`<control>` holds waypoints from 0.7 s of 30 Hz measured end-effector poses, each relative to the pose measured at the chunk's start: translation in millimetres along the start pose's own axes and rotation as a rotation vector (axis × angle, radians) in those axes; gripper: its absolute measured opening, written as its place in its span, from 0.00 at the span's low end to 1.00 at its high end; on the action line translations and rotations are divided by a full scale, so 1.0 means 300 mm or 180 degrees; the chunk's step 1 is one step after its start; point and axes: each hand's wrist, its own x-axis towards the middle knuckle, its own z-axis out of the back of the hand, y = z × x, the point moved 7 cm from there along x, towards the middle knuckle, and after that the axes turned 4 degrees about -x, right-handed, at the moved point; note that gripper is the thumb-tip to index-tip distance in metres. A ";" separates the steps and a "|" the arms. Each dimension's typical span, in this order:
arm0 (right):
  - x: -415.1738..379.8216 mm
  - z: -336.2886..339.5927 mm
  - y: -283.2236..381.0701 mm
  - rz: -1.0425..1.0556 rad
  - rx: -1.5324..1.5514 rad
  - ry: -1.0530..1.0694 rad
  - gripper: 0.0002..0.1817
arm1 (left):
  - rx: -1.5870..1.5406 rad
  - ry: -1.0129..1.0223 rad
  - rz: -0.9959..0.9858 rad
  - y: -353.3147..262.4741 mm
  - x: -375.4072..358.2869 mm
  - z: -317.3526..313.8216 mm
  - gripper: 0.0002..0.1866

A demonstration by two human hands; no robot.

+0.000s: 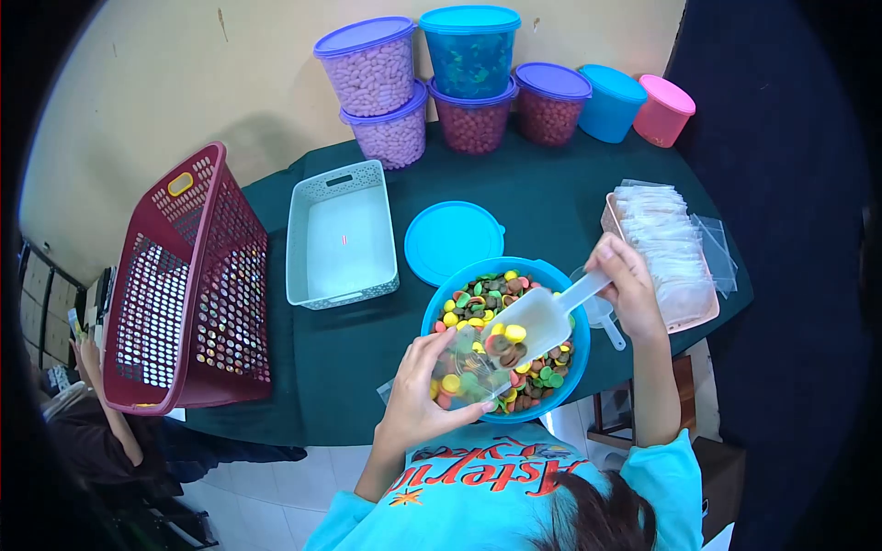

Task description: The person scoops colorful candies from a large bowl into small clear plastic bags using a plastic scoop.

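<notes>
My right hand (628, 280) is closed round the handle of a whitish plastic scoop (542, 317), which is tilted down to the left with brown and yellow pieces at its lip. Its lip is at the mouth of a clear plastic bag (467, 365), held between the thumb and fingers of my left hand (418, 395). Yellow, green and reddish pieces show through the bag. Beneath both hands stands a blue tub (582, 363), holding many small round sweets (551, 375) in yellow, green, brown and pink. The tub's lower left part is hidden by my left hand and the bag.
A blue lid (454, 241) lies behind the tub, beside a pale basket (342, 248). At left stands a maroon laundry basket (209, 285). A tray of clear packets (669, 243) is at right, near a second scoop (608, 326). Lidded tubs (473, 119) line the wall. Another person's arm (106, 395) shows far left.
</notes>
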 end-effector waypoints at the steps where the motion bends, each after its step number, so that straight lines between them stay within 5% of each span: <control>1: 0.000 -0.047 0.037 0.0171 -0.0257 0.0250 0.13 | 0.0007 -0.0013 -0.0001 -0.004 0.004 0.000 0.45; 13: -0.057 -0.223 0.134 0.1033 -0.1456 0.1043 0.10 | -0.0064 0.0057 0.0025 0.006 0.000 -0.015 0.46; 21: -0.059 0.005 0.117 0.0684 -0.0768 -0.0016 0.13 | -0.0434 -0.0169 0.0129 0.049 -0.022 0.044 0.46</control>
